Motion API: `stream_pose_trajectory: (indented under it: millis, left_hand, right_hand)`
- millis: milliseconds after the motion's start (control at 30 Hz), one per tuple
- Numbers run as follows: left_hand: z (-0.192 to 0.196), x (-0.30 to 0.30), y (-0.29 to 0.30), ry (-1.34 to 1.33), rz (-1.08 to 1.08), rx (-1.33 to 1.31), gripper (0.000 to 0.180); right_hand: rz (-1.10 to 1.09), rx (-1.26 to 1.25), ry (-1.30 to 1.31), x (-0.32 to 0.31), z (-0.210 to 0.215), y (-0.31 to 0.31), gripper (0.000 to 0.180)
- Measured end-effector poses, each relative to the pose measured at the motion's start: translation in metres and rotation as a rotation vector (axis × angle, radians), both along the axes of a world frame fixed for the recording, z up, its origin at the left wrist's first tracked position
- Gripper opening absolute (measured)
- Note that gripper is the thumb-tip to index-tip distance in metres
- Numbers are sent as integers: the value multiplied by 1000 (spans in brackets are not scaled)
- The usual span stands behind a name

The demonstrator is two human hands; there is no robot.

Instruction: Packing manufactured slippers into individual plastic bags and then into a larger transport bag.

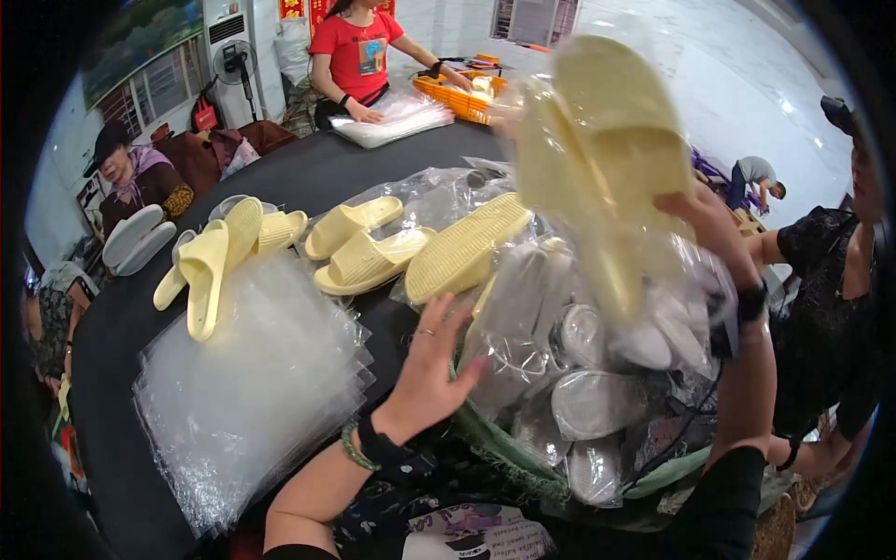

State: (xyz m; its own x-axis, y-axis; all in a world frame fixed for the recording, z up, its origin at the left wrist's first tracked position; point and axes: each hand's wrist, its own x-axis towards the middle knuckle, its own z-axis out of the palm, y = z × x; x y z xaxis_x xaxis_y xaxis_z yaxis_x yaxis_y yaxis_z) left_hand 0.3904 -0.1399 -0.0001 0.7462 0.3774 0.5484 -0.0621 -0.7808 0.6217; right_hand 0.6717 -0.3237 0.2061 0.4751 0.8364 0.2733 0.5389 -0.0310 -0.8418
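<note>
As fingers [674, 203] grip it, the slipper [611, 89] slants steeply, heel up.

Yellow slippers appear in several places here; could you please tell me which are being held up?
The bagged yellow slippers in the person's right hand, raised in the air; the other yellow slippers lie lower, none gripped.

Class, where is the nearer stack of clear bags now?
In the head view, the nearer stack of clear bags lies at left on the dark table, left of the left hand, with a yellow slipper overlapping its upper edge.
</note>
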Motion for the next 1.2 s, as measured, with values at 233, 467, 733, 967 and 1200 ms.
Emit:
stream_pose_trajectory:
  millis: [233, 467, 733, 967, 1200]
  left_hand:
    - [-9, 5, -36, 15, -90, 134, 71]
    - [-7, -11, -45, 109, -278, 331, 91]
    - [-19, -13, -67, 430, -639, 753, 88]
    - [-36, -5, -67, 327, -500, 850, 32]
    - [-38, -19, -66, 251, -529, 807, 16]
  right_hand:
    - [416, 32, -390, 47, -55, 167, 63]
    - [191, -230, -725, 15, -40, 116, 49]
    - [20, -492, -827, 45, -31, -23, 49]
    - [196, -317, -816, 52, -58, 29, 76]
    - [188, -681, -923, 36, -84, 120, 130]
